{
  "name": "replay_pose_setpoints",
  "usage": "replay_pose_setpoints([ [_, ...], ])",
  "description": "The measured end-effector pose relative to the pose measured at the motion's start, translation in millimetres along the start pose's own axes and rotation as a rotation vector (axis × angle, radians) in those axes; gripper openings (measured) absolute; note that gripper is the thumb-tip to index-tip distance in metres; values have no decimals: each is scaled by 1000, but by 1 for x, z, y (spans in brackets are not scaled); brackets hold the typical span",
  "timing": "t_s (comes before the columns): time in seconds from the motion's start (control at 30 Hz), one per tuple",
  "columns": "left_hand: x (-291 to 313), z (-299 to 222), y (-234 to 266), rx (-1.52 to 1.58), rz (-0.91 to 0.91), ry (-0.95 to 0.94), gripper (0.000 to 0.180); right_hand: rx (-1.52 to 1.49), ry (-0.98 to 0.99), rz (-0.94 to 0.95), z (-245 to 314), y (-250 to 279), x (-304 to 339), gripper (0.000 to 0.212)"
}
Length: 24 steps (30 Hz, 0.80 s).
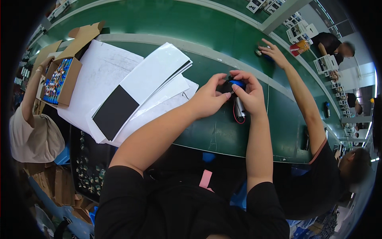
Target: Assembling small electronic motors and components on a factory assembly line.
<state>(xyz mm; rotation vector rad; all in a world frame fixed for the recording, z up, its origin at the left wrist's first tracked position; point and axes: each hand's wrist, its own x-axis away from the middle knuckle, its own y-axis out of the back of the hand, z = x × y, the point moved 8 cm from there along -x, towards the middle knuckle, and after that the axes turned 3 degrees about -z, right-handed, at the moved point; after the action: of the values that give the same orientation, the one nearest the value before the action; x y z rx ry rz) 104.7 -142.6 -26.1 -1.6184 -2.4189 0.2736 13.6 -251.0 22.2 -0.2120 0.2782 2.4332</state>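
Bare green bench [223,131] lies open just below and to the right of the hands. To their left a spread stack of white sheets [119,83] with a black panel [115,111] blocks that side, and an open cardboard box [63,75] stands beyond it. On the right, a co-worker's outstretched arm [302,95] crosses the bench.

A green table [223,131] carries a stack of white sheets [119,75] and an open cardboard box [65,75] near its left edge.
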Motion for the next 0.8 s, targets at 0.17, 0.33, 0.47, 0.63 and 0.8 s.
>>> replay_pose_setpoints([
  [0.17, 3, -31, -2, -230, -11, -152, 53, -43, 43, 24, 12, 5, 0, 20],
  [0.33, 5, -34, -2, -193, -24, -225, 54, 35, 92, -16, 25, 2, 2, 19],
  [0.47, 7, -45, 0, -302, -61, -376, 57, 114, 150, -30, 29, 3, 3, 17],
  [0.63, 5, -45, 2, -288, -71, -321, 54, -3, 149, -125, 26, 5, 2, 15],
  [0.8, -2, -26, 4, -154, -27, -190, 50, 228, 201, -130, 31, 4, 2, 15],
])
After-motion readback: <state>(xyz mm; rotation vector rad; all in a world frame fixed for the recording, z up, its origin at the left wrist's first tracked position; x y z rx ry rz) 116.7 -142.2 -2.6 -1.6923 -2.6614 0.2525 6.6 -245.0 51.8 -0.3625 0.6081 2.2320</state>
